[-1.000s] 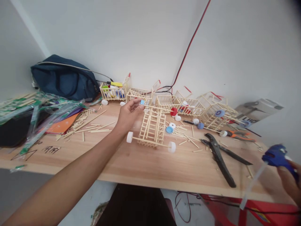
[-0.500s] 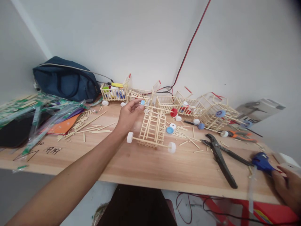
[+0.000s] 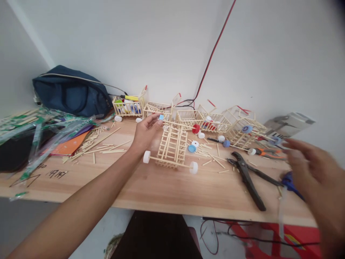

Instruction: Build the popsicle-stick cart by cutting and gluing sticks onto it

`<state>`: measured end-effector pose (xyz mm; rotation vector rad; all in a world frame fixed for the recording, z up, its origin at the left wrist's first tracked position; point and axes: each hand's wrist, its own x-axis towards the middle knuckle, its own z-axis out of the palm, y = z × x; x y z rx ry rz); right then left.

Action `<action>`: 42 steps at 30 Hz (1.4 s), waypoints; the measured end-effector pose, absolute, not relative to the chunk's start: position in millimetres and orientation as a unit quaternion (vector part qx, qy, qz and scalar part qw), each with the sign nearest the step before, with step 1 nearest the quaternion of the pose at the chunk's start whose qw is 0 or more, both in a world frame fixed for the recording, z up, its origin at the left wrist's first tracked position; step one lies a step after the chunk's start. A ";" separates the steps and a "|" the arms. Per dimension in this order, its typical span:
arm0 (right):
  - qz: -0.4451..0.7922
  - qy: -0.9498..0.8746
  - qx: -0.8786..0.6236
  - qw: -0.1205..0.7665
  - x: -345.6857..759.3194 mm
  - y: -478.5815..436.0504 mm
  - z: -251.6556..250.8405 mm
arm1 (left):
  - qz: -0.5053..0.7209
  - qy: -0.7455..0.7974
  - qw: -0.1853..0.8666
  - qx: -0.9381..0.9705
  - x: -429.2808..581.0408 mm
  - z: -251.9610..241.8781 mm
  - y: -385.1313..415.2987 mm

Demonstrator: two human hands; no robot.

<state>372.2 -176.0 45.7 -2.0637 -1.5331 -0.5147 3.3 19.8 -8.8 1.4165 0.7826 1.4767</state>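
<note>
My left hand (image 3: 147,130) reaches over the wooden table (image 3: 167,187) and pinches a small blue bottle cap (image 3: 161,117) at its fingertips. Just right of it lies a stick-built cart (image 3: 172,145) with white cap wheels on a front axle. My right hand (image 3: 314,169) hovers blurred at the right, fingers spread, holding nothing. The blue glue gun (image 3: 292,183) lies on the table below it, near the table's front edge.
Black pliers (image 3: 246,178) lie right of the cart, orange-handled pliers (image 3: 269,153) beyond. Several stick baskets (image 3: 212,120) and loose caps line the wall. A dark blue bag (image 3: 68,94), plastic packets (image 3: 32,126) and loose sticks sit at the left. A red cable (image 3: 212,54) runs up the wall.
My right hand set the blue glue gun down on the table, let go and lifted away with open fingers. My left hand stayed put with the blue cap.
</note>
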 end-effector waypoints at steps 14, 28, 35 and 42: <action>0.272 -0.624 -0.508 0.528 231.3 -50.4 6.7 | 0.595 0.321 0.450 0.584 2.3 -6.6 18.6; 0.245 -0.587 -0.476 0.607 232.2 -36.9 -10.8 | 0.593 0.323 0.434 0.597 2.5 -9.8 20.6; 0.235 -0.581 -0.478 0.616 229.8 -37.3 -11.7 | 0.602 0.308 0.441 0.591 1.7 -13.9 22.2; 0.229 -0.579 -0.479 0.619 229.6 -37.2 -11.3 | 0.612 0.310 0.410 0.602 -0.1 -14.2 21.3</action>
